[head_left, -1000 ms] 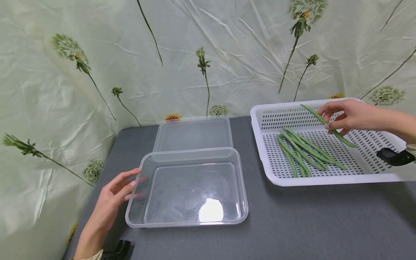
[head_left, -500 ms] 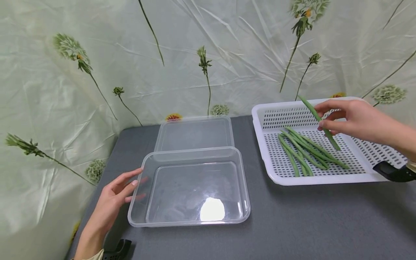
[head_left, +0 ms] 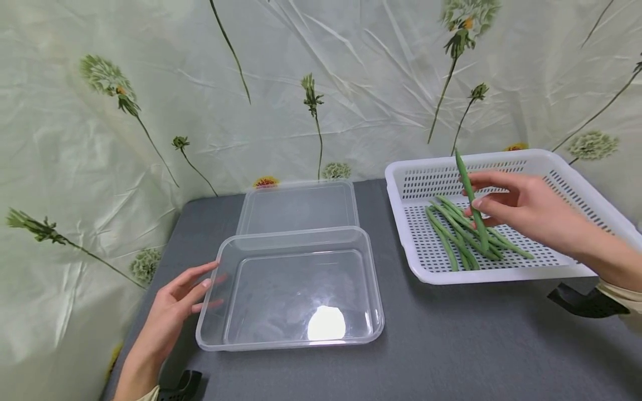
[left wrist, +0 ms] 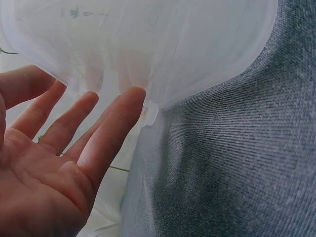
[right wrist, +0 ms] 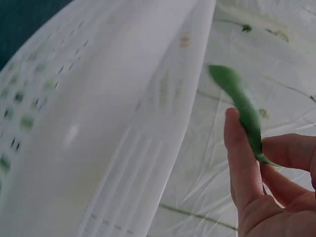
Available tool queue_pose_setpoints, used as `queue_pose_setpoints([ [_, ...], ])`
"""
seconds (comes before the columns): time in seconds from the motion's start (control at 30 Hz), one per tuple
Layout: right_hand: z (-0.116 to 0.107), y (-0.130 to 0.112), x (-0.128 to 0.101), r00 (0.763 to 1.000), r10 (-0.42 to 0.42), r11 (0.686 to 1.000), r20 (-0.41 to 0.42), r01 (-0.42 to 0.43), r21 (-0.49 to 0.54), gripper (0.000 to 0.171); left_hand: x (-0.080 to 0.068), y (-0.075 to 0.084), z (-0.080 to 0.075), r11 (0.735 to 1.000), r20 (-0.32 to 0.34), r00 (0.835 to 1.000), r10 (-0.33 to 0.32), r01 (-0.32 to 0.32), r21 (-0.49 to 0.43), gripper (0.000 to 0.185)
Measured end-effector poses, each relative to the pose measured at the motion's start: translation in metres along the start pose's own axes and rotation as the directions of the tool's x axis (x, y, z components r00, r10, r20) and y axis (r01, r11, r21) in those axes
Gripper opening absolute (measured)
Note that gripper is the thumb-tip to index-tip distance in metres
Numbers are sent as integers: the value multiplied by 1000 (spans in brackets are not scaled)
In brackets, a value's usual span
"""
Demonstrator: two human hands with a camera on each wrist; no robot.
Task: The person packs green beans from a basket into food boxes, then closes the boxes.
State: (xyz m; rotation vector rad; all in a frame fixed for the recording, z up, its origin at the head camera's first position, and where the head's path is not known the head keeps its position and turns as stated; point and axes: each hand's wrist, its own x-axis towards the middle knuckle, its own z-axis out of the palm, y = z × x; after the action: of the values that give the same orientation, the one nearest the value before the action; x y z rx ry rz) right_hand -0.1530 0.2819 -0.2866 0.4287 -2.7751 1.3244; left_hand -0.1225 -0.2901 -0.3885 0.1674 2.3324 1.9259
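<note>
Left hand (head_left: 170, 312): released, fingers extended, fingertips touching the side wall of the clear container (head_left: 281, 295) just to its right. Clear lid (head_left: 298, 206) lies farther out, beyond the container. Right hand (head_left: 531, 206): grasping one green bean (head_left: 466, 181) between thumb and fingers, bean steeply tilted, held above the white basket (head_left: 501, 275). Loose bean pile (head_left: 466, 229) lies in the basket, below the right hand's fingertips.

Creased pale sheeting (head_left: 261, 139), printed with green-stemmed flowers (head_left: 104, 75), rises behind a grey table (head_left: 431, 345). Light gleams on the sheeting.
</note>
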Motion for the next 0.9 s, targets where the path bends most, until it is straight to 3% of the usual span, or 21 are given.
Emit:
queue_pose_setpoints([
  [0.13, 10, -7, -6, 1000, -24, 998, -19, 25, 60, 39, 0, 0, 1, 1000, 7, 1000, 10, -10, -3, 42],
  [0.4, 39, -17, -15, 988, 1, 978, -156, 32, 207, 49, 0, 0, 0, 1000, 8, 1000, -2, 2, 11, 42],
  [0.57, 53, -24, -16, 982, -72, 892, -175, 142, 429, 50, 0, -1, -1, 1000, 12, 1000, -6, 6, 18, 43],
  [0.67, 65, -31, -17, 980, -113, 858, -166, 180, 481, 49, 0, -1, -1, 1000, 11, 1000, -5, 4, 20, 43],
  [0.8, 81, -42, -20, 977, -141, 845, -161, 203, 495, 49, -1, 0, -2, 1000, 16, 1000, -6, 6, 20, 43],
  [0.9, 93, -50, -21, 974, -171, 803, -147, 224, 552, 50, -1, 0, -2, 1000, 20, 1000, -8, 8, 20, 42],
])
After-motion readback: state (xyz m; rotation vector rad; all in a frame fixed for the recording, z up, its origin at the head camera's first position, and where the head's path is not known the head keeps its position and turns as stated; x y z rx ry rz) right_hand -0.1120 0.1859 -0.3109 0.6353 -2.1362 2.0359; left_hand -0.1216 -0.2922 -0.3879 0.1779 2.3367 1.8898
